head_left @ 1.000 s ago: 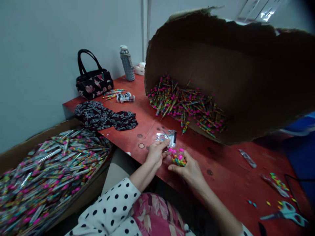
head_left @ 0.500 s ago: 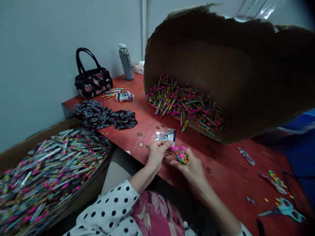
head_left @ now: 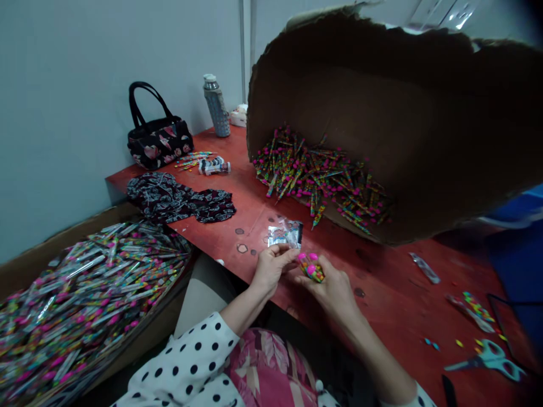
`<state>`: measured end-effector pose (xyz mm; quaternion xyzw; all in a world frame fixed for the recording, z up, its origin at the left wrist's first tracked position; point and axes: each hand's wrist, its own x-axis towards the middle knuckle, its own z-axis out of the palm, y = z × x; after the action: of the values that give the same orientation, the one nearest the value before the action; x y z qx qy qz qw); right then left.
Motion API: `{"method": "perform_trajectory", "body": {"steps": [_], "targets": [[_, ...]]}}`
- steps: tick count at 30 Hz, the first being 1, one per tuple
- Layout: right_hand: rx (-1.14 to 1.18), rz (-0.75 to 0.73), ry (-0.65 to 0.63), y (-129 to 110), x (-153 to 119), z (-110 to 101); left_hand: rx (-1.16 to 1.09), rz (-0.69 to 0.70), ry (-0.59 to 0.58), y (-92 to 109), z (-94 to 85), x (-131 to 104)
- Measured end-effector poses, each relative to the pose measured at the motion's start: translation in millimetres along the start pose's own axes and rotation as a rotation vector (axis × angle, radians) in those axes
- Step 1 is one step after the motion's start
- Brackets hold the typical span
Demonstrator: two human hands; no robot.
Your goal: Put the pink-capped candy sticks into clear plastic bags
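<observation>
Above the red table's near edge, my right hand (head_left: 335, 285) is closed round a small bunch of multicoloured pencil-like sticks (head_left: 313, 269), whose pink ends point up and to the left. My left hand (head_left: 270, 270) is just to the left, its thumb and forefinger pinched together close to those pink ends. What sits in that pinch, if anything, is too small to make out. Right behind the left fingers is a shiny silver and clear printed packet (head_left: 283, 233); whether the fingers touch it, I cannot tell.
A large cardboard box (head_left: 382, 113) lies on its side, holding many such sticks. Bagged ones fill a carton (head_left: 114, 356) at left. Scissors (head_left: 492, 360) and loose coloured bits lie right. Farther back are a cloth (head_left: 169, 198), a handbag (head_left: 159, 141) and a flask (head_left: 217, 110).
My left fingers have shifted slightly down and right, nearer the bunch. The sticks in my right hand have turned a little, and the pink ends are grouped closer together.
</observation>
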<state>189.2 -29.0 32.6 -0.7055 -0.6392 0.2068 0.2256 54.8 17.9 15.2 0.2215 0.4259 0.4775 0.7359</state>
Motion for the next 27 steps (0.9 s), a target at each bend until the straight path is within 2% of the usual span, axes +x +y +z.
{"method": "perform_trajectory", "body": {"steps": [3, 8, 11, 15, 21, 27], "targets": [[0.133, 0.061, -0.010, 0.2, 1.0, 2.2, -0.011, 0.015, -0.052, -6.2, 0.8, -2.1], [0.357, 0.139, -0.029, -0.4, 2.7, 8.6, -0.094, 0.043, -0.042, -12.1, 2.5, -6.3], [0.407, 0.171, -0.016, -1.8, 1.1, 11.7, -0.145, 0.015, -0.035, -9.6, 1.2, -8.6], [0.550, 0.205, -0.059, -2.9, -1.6, 13.1, -0.201, -0.006, -0.016, -2.9, -1.6, -9.4], [0.530, 0.197, -0.060, -0.5, -3.5, 11.8, -0.230, -0.043, 0.027, 4.0, -5.2, -4.9], [0.386, 0.162, 0.016, -1.1, -10.8, 10.5, -0.272, -0.109, 0.044, 1.3, -7.6, -3.6]]}}
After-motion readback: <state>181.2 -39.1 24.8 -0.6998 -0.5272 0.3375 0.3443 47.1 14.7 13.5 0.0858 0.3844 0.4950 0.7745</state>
